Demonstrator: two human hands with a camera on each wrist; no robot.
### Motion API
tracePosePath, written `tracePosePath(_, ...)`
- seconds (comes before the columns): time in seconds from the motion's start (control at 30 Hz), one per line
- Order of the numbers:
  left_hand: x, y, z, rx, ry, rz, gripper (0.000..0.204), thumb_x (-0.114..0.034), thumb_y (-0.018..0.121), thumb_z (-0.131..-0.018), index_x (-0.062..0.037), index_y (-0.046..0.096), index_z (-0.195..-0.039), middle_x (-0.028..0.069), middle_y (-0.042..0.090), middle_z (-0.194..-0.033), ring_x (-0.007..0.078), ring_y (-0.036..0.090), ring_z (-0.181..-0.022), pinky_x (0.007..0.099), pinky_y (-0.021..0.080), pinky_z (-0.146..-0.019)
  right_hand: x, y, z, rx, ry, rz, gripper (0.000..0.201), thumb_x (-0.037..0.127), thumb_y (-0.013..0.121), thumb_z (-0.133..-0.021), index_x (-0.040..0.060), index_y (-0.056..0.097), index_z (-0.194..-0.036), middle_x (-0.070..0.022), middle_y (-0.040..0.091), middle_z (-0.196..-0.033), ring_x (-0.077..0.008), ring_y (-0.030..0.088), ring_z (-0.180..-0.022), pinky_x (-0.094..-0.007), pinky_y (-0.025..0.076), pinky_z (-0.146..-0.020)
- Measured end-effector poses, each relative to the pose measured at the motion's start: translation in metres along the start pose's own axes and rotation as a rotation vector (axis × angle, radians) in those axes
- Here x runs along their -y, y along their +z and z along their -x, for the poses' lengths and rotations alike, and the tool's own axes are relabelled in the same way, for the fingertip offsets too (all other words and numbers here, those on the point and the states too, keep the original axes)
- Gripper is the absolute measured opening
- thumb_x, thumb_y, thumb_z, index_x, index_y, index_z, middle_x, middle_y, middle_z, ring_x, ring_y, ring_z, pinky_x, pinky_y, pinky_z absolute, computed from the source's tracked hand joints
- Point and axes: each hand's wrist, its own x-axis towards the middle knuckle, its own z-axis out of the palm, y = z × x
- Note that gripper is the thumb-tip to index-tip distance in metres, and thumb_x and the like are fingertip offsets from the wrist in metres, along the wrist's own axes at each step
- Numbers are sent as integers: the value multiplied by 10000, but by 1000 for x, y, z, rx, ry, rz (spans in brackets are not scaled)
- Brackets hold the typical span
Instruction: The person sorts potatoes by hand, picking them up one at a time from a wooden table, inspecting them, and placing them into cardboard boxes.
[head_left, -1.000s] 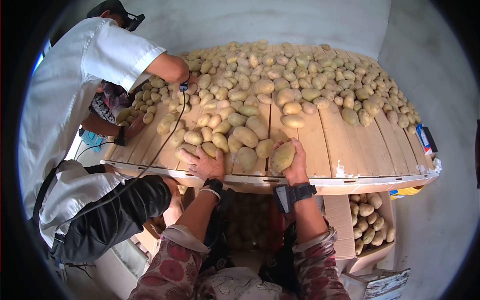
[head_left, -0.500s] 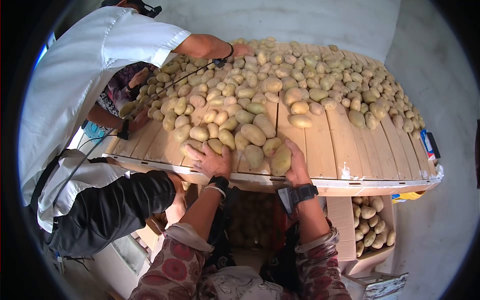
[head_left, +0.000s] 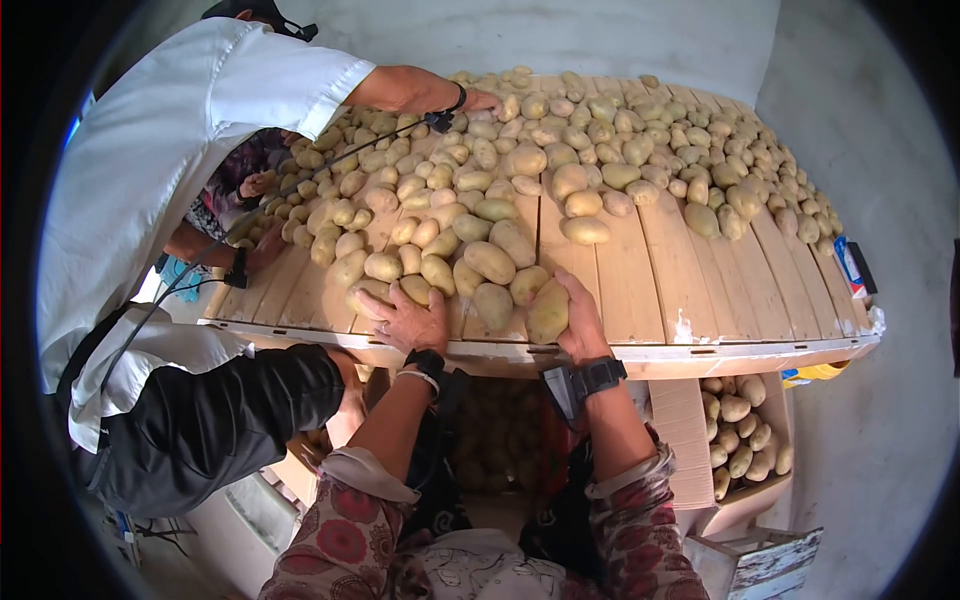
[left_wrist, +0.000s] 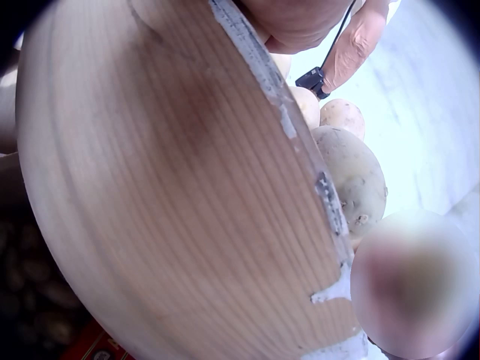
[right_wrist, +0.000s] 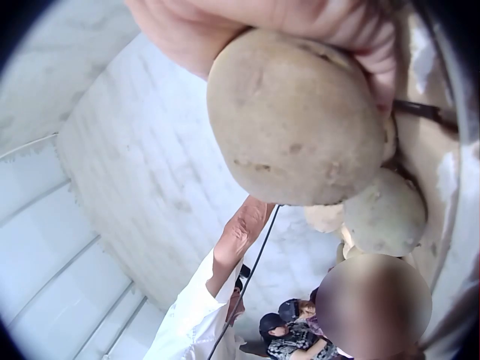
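Many potatoes [head_left: 490, 262] lie over a slatted wooden table. At the front edge the left hand [head_left: 412, 322] rests with spread fingers on potatoes [head_left: 415, 290]. The right hand [head_left: 582, 322] grips a large potato [head_left: 547, 311] at the table's edge, to the right of the nearest pile. In the right wrist view the fingers of the right hand [right_wrist: 277, 19] curl over that potato [right_wrist: 296, 120], and a greenish potato [right_wrist: 385, 211] lies beyond it. The left wrist view shows part of the left hand [left_wrist: 300, 19] above the table's side board [left_wrist: 187, 172].
A person in a white shirt [head_left: 150, 150] leans over the table's left side, one arm across the potatoes, a black cable [head_left: 350, 152] running from the wrist. Below the table stand a cardboard box [head_left: 680, 440] of potatoes and a wooden crate [head_left: 770, 570]. A wall [head_left: 560, 35] rises behind.
Over the last second the other person's arm has moved right across the potatoes. The potato in the right hand has turned more upright. The left hand has stayed on its potatoes.
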Motion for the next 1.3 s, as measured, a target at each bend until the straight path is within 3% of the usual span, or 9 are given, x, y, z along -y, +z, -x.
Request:
tracePosePath(0.23,1,2,-1,28,-15,-25,697,-480,613,-737,-149,412,-1316,195,42,-1494,490,393,-1172,527,288,-997,0,2,1,-19,-40,34,353,280,494,-915,5,480,-1134,-118,569,-978,-219,605,-824,-335,514,-702)
tracePosePath(0.43,1,6,-2,25,-13,-13,698,-480,603,-736,-142,411,-1316,175,25,-1504,511,392,-1170,583,255,-1001,1,3,3,-21,-19,49,361,285,487,-918,-1,487,-1138,-116,569,-985,-220,606,-825,-342,510,-704)
tracePosePath(0.53,1,3,-1,-36,13,-33,711,-505,607,-734,-148,411,-1317,200,35,-1494,487,396,-1177,533,295,-989,1,4,4,-29,-44,64,358,285,485,-918,-2,493,-1132,-111,576,-972,-215,606,-819,-336,510,-703)
tracePosePath(0.6,-2,-2,0,48,-27,-51,712,-511,604,-736,-152,410,-1318,196,33,-1495,496,412,-1156,538,297,-988,-1,1,2,-15,-33,60,356,282,484,-919,-2,493,-1133,-109,577,-971,-212,606,-817,-334,510,-702)
tracePosePath(0.73,3,6,-2,-10,21,24,705,-483,606,-736,-146,403,-1322,179,26,-1504,506,371,-1190,575,255,-1003,-1,2,1,-27,-48,58,348,274,479,-922,-1,491,-1135,-107,576,-972,-205,603,-814,-328,510,-702)
tracePosePath(0.83,2,2,-1,62,-21,11,712,-483,609,-736,-147,395,-1326,183,29,-1502,503,371,-1188,571,261,-1002,0,0,0,8,-31,62,301,236,486,-918,12,496,-1119,-112,566,-1008,-218,590,-887,-358,508,-757)
tracePosePath(1.13,1,4,-3,76,-19,8,709,-483,612,-734,-143,404,-1321,181,27,-1502,508,358,-1196,556,271,-1006,0,2,-1,-4,-22,66,363,279,477,-923,3,480,-1159,-116,575,-1013,-212,604,-837,-350,517,-716)
tracePosePath(1.23,4,8,-3,-85,44,19,714,-483,612,-735,-140,400,-1324,179,23,-1503,513,365,-1191,563,272,-1005,2,4,4,1,-42,81,309,241,493,-913,13,485,-1122,-111,571,-986,-218,601,-857,-345,517,-711)
tracePosePath(1.3,2,2,-3,45,-10,27,714,-476,616,-733,-137,402,-1324,177,22,-1504,514,381,-1179,562,274,-1005,0,0,2,20,-25,82,318,241,496,-911,13,479,-1132,-114,568,-990,-220,604,-850,-346,519,-707)
